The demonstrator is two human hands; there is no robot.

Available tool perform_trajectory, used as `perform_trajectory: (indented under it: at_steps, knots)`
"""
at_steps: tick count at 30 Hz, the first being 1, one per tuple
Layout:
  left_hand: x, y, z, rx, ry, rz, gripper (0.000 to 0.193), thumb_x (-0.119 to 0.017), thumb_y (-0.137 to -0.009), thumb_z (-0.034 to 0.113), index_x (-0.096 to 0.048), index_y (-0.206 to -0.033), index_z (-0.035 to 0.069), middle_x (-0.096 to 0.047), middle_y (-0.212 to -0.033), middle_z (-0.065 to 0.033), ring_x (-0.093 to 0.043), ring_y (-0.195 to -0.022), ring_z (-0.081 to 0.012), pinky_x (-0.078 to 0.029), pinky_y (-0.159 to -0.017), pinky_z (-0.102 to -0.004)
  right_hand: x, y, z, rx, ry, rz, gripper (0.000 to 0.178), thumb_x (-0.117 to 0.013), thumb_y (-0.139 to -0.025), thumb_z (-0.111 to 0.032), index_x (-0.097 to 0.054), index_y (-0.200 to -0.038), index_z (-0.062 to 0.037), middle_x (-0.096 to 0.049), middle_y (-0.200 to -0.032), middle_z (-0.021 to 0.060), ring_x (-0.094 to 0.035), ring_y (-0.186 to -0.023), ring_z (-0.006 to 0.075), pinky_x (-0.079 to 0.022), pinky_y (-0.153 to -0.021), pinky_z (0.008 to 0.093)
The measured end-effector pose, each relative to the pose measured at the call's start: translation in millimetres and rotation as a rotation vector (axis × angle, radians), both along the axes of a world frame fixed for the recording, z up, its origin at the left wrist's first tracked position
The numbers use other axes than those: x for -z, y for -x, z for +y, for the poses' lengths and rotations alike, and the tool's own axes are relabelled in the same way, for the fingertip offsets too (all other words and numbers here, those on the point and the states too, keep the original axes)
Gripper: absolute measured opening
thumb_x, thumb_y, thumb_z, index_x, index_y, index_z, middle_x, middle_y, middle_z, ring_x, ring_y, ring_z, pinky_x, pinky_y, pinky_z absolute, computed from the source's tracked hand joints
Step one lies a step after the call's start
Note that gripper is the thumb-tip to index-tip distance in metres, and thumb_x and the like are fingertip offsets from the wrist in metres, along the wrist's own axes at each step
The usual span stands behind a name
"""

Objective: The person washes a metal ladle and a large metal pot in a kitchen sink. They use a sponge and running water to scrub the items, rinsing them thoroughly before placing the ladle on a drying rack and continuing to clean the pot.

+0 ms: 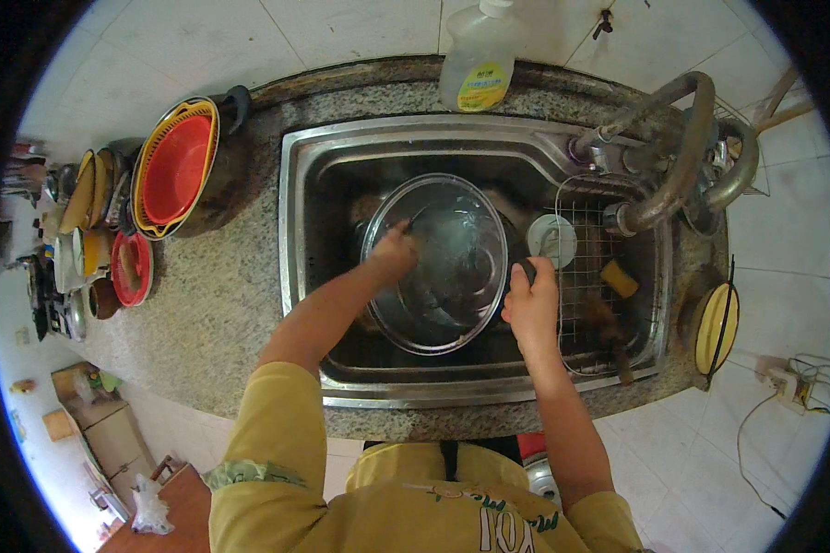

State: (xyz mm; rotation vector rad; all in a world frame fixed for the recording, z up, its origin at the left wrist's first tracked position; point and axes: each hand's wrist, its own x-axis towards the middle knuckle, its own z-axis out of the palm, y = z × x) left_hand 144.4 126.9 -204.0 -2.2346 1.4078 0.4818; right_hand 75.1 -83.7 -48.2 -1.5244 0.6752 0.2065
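Observation:
A round metal pot (475, 332) with a shiny rim sits in the steel sink (290, 212), with cloudy water inside it. My right hand (532, 300) is closed around the pot's black side handle (518, 274), thumb on top. Over the left part of the pot, my left hand (394, 253) reaches inside the rim. Its fingers are smeared by motion, so whether they hold anything does not show. The pot's bottom is hard to make out through the water.
Right of the pot, a wire basket (572, 304) holds a yellow sponge (621, 278). A curved faucet (678, 189) rises at the back right. Behind the sink stands a clear bottle (478, 60). Stacked red and yellow baskets (177, 170) sit on the left granite counter (194, 313).

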Motion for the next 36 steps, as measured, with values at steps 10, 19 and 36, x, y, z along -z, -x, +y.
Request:
perform_trajectory:
  at_steps: [10,19,36]
  knots:
    - [-5.0,61.5,-26.1,-0.799,0.566,1.545,0.049,-0.060,-0.072,0.005,-0.048,-0.119,0.012,-0.049,-0.114,-0.0108,-0.046,-0.107,-0.0204,-0.040,-0.086,-0.0337,4.3,3.2,-5.3,-0.030,0.173,0.000,0.021,-0.047,-0.086,-0.018,-0.042,-0.100,-0.0038,-0.043,-0.057,0.0014,-0.040,-0.042,0.0075,-0.034,-0.035,0.0227]
    - [-98.2,15.1,-93.7,-1.623,1.169,1.691,0.042,-0.067,-0.068,0.008,-0.052,-0.106,-0.003,-0.053,-0.091,-0.0040,-0.052,-0.080,-0.0125,-0.042,-0.078,-0.0266,22.2,5.4,-22.3,-0.028,0.134,0.002,0.027,-0.047,-0.085,-0.021,-0.041,-0.104,-0.0029,-0.048,-0.060,0.0069,-0.044,-0.040,0.0120,-0.035,-0.034,0.0256]
    - [-70.6,43.7,-19.1,-0.425,-0.044,0.736,0.027,-0.065,-0.057,0.012,-0.063,-0.083,0.004,-0.062,-0.089,-0.0125,-0.059,-0.082,-0.0281,-0.045,-0.073,-0.0403,15.8,1.3,-15.7,-0.022,0.133,-0.006,0.021,-0.050,-0.084,-0.018,-0.043,-0.100,-0.0052,-0.045,-0.056,0.0041,-0.041,-0.038,0.0100,-0.032,-0.033,0.0250]
